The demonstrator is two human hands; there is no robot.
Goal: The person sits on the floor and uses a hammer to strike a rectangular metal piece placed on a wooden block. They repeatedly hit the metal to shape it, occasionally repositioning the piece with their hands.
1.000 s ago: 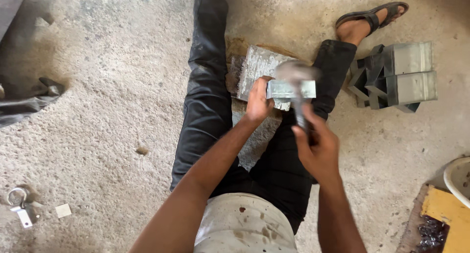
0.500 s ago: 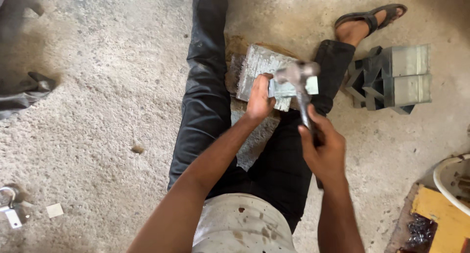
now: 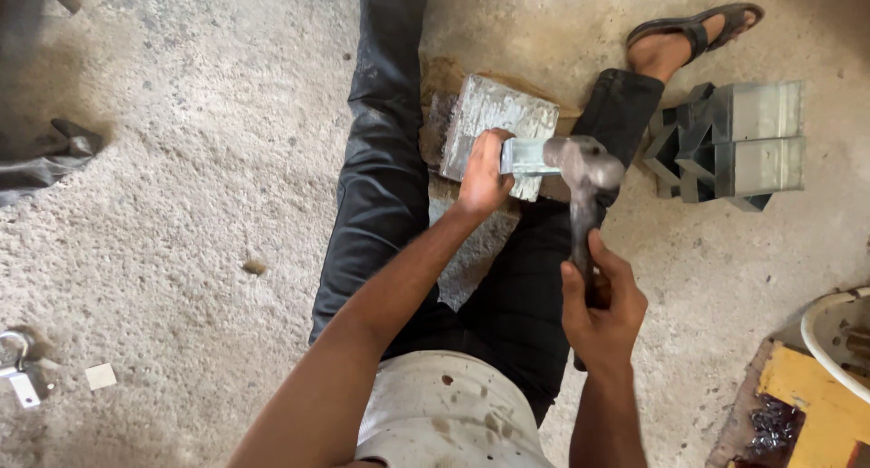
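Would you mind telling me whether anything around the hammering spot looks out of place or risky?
The left hand grips the small metal piece right beside the hammer head, so the fingers sit close to the strike. The metal block beneath lies askew between the legs. A padlock lies loose on the floor.

Soft, even daylight, sharp on the concrete floor (image 3: 181, 205), with only the hammer head (image 3: 587, 160) motion-blurred.

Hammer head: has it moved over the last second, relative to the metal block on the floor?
Yes. The hammer head has swung right, off the metal block, and now sits at the end of the small metal piece.
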